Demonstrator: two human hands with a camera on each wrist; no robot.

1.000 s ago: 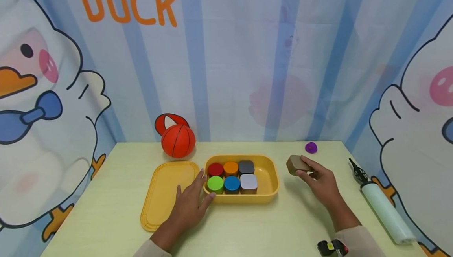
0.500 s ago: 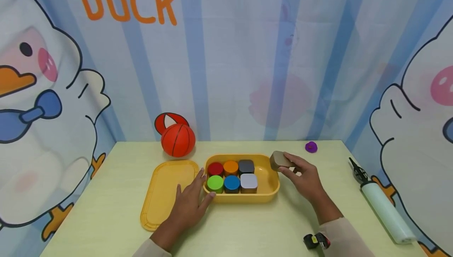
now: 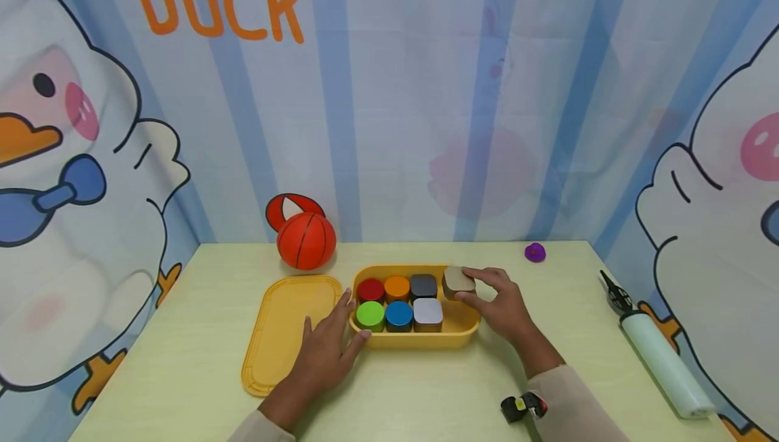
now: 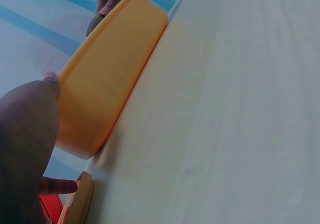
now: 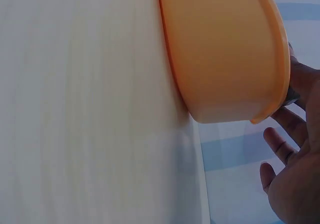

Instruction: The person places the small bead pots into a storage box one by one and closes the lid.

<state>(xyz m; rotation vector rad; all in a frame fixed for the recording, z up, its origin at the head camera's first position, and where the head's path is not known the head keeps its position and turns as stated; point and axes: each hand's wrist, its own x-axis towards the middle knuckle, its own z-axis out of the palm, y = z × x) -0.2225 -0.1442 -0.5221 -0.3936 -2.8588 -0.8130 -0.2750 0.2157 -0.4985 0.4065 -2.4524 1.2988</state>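
A yellow plastic box [image 3: 420, 341] stands on the table with its top open. Inside its left and middle parts sit several small blocks or pots, with red [image 3: 370, 291], orange, dark grey, green, blue [image 3: 399, 316] and pale lilac tops. My right hand [image 3: 504, 307] pinches a beige rounded-square block [image 3: 458, 281] between thumb and fingers, over the back right part of the box; whether it touches the bottom I cannot tell. My left hand [image 3: 325, 355] has its fingers spread, touching the box's left end. In the right wrist view, the box wall [image 5: 225, 59] largely hides the block.
A flat yellow lid [image 3: 274, 340] lies left of the box, partly under my left hand. Behind it stands a red basketball-like toy [image 3: 306, 241]. A small purple object [image 3: 535, 253] lies at the back right. A pale green tube with a black tip [image 3: 666, 364] lies along the right edge.
My right hand has carried the beige block leftward, from right of the box to over its right end. My left hand has stayed in place.
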